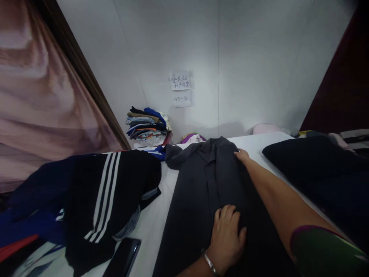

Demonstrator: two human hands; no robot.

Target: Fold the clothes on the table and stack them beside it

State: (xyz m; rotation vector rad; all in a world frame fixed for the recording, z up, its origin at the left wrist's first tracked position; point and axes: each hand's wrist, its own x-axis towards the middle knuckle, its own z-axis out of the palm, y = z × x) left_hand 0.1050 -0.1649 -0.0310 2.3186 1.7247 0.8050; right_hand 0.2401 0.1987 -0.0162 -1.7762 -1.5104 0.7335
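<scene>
A dark grey collared shirt [193,192] lies spread along the white table, its collar toward the wall and one short sleeve out to the left. On its front, near the button placket, my left hand [227,234] rests flat, fingers stretched forward and thumb apart; a silver bracelet circles that wrist. Farther off, my right hand [242,157] is at the shirt's right shoulder edge, thumb and fingers closed on the cloth. The shirt's right sleeve does not show, and its near end runs out of the picture.
To the left lies a heap of clothes with a black striped garment [106,192] on top, a dark phone-like slab [123,256] beside it. A folded stack [148,125] stands by the wall. Dark garments [317,173] lie right. Paper notes [183,88] hang on the wall.
</scene>
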